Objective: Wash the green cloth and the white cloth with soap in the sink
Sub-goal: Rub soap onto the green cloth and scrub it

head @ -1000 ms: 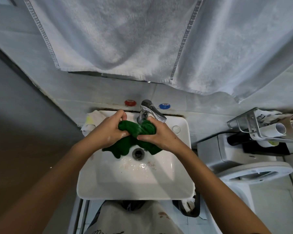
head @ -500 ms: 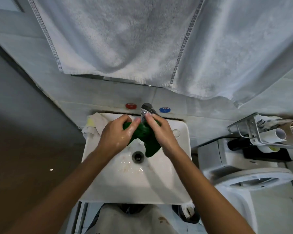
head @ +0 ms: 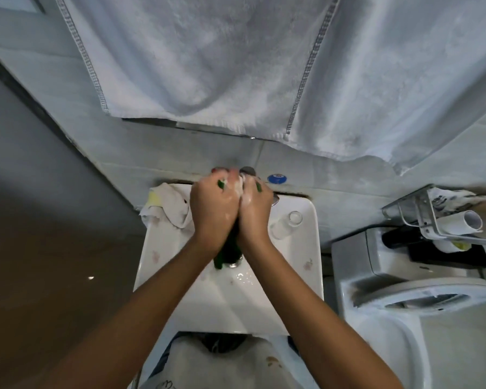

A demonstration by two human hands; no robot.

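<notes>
Over the white sink, my left hand and my right hand are pressed together side by side. Both grip the green cloth, which is squeezed between them. Its dark lower end hangs from under my wrists down to the drain. Small green bits show between my fingers, and white soap foam sits on my knuckles. The white cloth lies crumpled on the sink's back left corner, beside my left hand. The tap is almost fully hidden behind my fingers.
A large white towel hangs on the wall above the sink. A blue valve cap sits on the wall. A clear bottle lies on the sink's right rim. A toilet and a metal rack with paper rolls stand at right.
My hands have closed together and moved up toward the tap, bunching the green cloth between them; most of it is now hidden and foam shows on my fingers.
</notes>
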